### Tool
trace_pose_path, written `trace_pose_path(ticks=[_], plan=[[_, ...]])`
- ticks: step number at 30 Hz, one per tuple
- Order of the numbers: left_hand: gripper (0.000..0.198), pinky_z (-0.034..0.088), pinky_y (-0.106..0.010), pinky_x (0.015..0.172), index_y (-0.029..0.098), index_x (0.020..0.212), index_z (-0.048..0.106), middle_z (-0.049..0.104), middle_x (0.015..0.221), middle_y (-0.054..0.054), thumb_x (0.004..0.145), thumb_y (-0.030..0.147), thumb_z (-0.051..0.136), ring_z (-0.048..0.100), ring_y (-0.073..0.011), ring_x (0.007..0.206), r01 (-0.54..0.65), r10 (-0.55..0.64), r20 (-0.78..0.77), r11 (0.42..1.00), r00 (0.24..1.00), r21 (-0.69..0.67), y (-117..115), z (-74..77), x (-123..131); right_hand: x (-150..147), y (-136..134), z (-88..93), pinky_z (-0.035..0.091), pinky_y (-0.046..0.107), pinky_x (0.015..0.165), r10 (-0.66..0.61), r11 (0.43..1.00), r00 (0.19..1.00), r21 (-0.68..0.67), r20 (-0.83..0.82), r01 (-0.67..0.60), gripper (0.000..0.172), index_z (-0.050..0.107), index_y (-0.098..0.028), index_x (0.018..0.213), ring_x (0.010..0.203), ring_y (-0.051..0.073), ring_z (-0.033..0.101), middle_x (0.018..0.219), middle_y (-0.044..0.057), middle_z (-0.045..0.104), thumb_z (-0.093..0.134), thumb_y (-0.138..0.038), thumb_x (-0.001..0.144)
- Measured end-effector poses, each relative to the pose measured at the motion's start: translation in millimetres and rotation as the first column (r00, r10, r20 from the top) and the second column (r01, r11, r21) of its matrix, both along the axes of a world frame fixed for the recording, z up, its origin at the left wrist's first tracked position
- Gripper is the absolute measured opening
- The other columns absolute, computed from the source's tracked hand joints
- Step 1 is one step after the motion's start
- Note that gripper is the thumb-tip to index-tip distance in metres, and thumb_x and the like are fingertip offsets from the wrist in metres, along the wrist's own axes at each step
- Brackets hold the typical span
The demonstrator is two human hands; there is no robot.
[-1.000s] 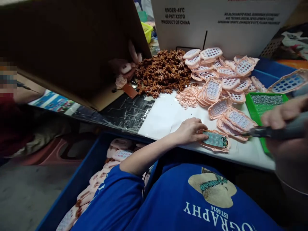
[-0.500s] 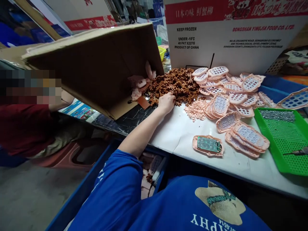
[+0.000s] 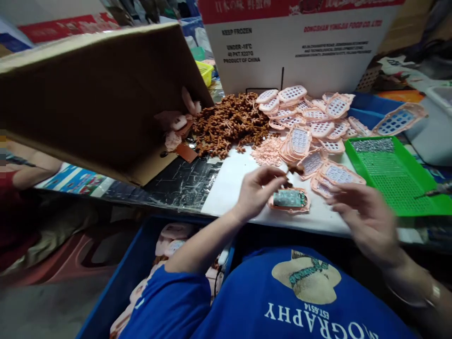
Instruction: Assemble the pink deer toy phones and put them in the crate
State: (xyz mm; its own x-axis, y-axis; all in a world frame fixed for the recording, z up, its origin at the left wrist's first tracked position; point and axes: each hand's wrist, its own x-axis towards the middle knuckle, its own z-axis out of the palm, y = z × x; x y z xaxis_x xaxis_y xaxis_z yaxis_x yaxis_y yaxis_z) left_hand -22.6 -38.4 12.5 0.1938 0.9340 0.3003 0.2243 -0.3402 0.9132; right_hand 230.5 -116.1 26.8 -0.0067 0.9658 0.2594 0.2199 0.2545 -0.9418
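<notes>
The circuit board [image 3: 286, 198] is green, its casing [image 3: 290, 210] pink.

from here the right hand [image 3: 367, 223] is a smear; i can't tell whether anything sits between its fingertips. the left hand [image 3: 254, 193] hides a corner of the pink shell [image 3: 290, 210], and the brown piece [image 3: 295, 168] pinched at its fingertips is too fuzzy to make out. over the green tray [image 3: 399, 183], the thin-tipped tool [image 3: 439, 190] gets cut off rightward. the metal bits [image 3: 374, 144] are too tiny to tell singly. a blue sleeve [image 3: 173, 301] covers some of the blue bin [image 3: 122, 278].
</notes>
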Motion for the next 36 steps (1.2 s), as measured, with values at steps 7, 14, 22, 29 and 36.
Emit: trace_pose_path(ticks=[7,14,22,29,36], plan=[[0.024,0.056,-0.037,0.093,0.017,0.114,0.065,0.066,0.123,-0.016,0.097,0.033,0.058,0.066,-0.0215,0.112,0.155,-0.123,-0.149,0.962,0.981,0.224,-38.3,-20.2,40.5,-20.9,30.7,-33.1,0.055,0.026,0.057,-0.003,0.970,0.966,-0.235,-0.259,-0.060,0.025,0.066,-0.020,0.089,0.062,0.012,0.061,0.073,0.000,0.067,0.075,-0.043,0.083],[0.046,0.046,-0.050,0.105,0.018,0.129,0.059,0.060,0.133,-0.017,0.092,0.046,0.063,0.055,-0.0306,0.125,0.292,-0.081,-0.594,0.917,0.801,0.270,-20.1,-42.3,16.5,4.4,26.3,-37.3,0.057,0.023,0.063,-0.007,0.913,0.973,-0.399,-0.232,-0.089,0.032,0.066,-0.020,0.101,0.069,0.011,0.066,0.085,0.000,0.072,0.080,-0.036,0.078],[0.042,0.045,-0.047,0.100,0.020,0.126,0.060,0.060,0.135,-0.016,0.092,0.044,0.063,0.054,-0.0306,0.125,0.219,-0.003,-0.592,0.930,0.806,0.294,-43.5,-45.2,13.0,-17.3,24.3,-45.9,0.060,0.027,0.072,0.077,0.907,0.983,-0.397,-0.166,-0.138,0.032,0.061,-0.021,0.102,0.077,0.013,0.071,0.088,0.000,0.073,0.077,-0.036,0.079],[0.040,0.046,-0.047,0.097,0.018,0.122,0.062,0.061,0.133,-0.018,0.091,0.044,0.064,0.055,-0.0309,0.122,0.213,0.024,-0.580,0.917,0.814,0.337,-41.5,-47.8,13.3,-23.7,31.9,-45.5,0.058,0.030,0.069,0.094,0.949,0.995,-0.306,0.025,-0.082,0.025,0.056,-0.022,0.095,0.074,0.015,0.069,0.084,0.000,0.069,0.073,-0.034,0.081],[0.038,0.046,-0.046,0.096,0.019,0.122,0.061,0.061,0.133,-0.017,0.092,0.043,0.062,0.054,-0.0301,0.122,0.227,0.009,-0.588,0.917,0.809,0.327,-40.6,-46.3,13.3,-22.9,35.1,-36.2,0.053,0.027,0.064,0.140,0.974,0.944,-0.210,0.298,-0.078,0.019,0.053,-0.021,0.091,0.069,0.013,0.066,0.080,-0.001,0.067,0.068,-0.031,0.085]])
